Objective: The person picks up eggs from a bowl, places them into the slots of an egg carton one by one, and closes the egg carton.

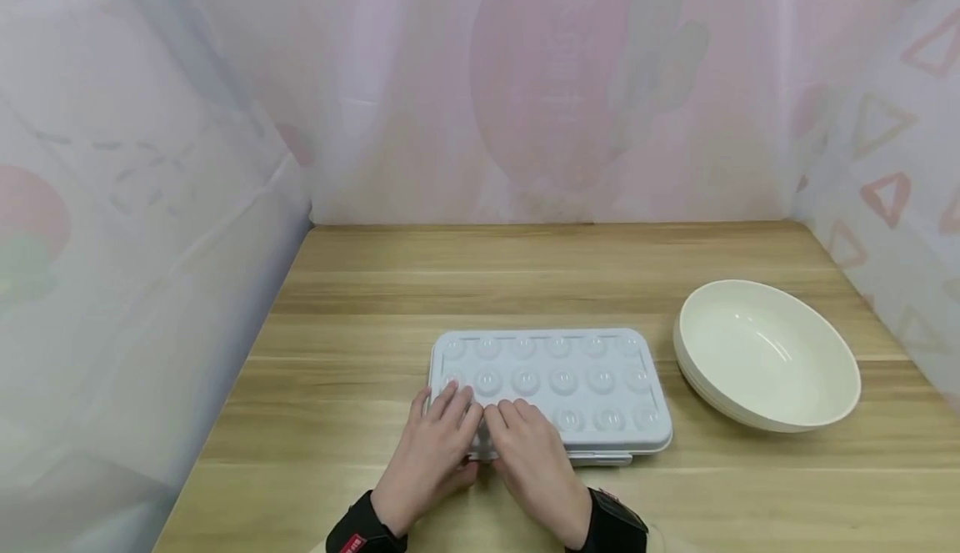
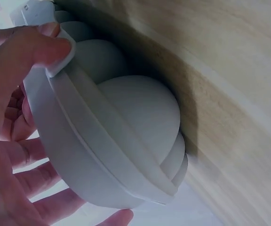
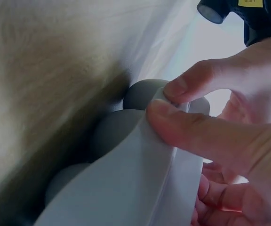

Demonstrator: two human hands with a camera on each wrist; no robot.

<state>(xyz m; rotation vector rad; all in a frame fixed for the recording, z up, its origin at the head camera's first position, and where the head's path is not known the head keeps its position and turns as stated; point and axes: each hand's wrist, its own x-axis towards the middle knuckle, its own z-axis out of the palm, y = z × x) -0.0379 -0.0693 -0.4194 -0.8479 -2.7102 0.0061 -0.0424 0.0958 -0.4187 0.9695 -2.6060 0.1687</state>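
Observation:
A white lidded egg box (image 1: pixel 600 382) with rows of round bumps on its lid lies on the table. In the left wrist view, rounded cups (image 2: pixel 140 113) bulge beneath its rim. My left hand (image 1: pixel 431 457) grips the front edge, fingers on the lid and thumb (image 2: pixel 55 51) on a latch tab (image 2: pixel 62 66). Close beside it, my right hand (image 1: pixel 536 470) holds the same edge, fingertips on the lid and thumb (image 3: pixel 182 127) at the rim. Both thumbs are nearly side by side in the right wrist view. What lies inside the box is hidden.
A stack of cream bowls (image 1: pixel 765 357) stands right of the egg box, the top one with nothing in it. The wooden table (image 1: pixel 360 303) is bounded by printed cloth curtains (image 1: pixel 397 119) at the back and sides. Black bands (image 1: pixel 615 524) circle both wrists.

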